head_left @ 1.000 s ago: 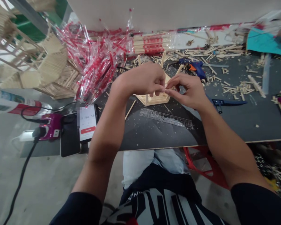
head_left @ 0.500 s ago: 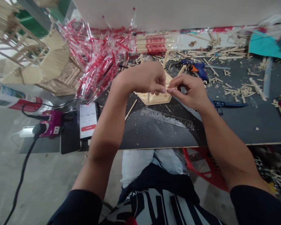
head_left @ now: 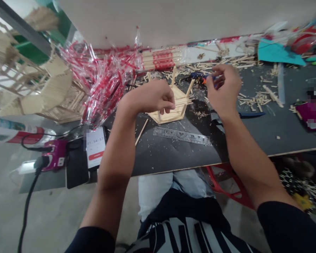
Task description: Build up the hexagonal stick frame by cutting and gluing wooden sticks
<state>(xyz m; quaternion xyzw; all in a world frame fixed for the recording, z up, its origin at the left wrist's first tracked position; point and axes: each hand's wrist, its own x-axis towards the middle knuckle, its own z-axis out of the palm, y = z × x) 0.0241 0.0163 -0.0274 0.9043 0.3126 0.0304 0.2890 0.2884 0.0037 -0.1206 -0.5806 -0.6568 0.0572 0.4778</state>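
Observation:
My left hand point(head_left: 158, 98) is bent over a six-sided frame of thin wooden sticks point(head_left: 171, 115), which lies on the dark tabletop with short posts standing up from it. Its fingers are pinched on thin wooden sticks point(head_left: 184, 101) that point right across the frame; their gripped ends are hidden. To the right, my right hand point(head_left: 223, 88) is raised with thumb and fingers apart, nothing visible between them. Just beside its thumb lies a blue glue gun with an orange trigger point(head_left: 204, 81), partly covered by the hand.
A clear stencil ruler point(head_left: 183, 136) and a loose stick point(head_left: 141, 132) lie in front of the frame. Red-and-clear wrappers point(head_left: 102, 84) pile up at left, near a phone point(head_left: 96, 147). Stick scraps point(head_left: 260, 96) and blue scissors point(head_left: 250, 115) are at right.
My right hand has let go near the left fingertips and moved right and up to the glue gun. My left hand stays at the frame. The whole view has shifted slightly.

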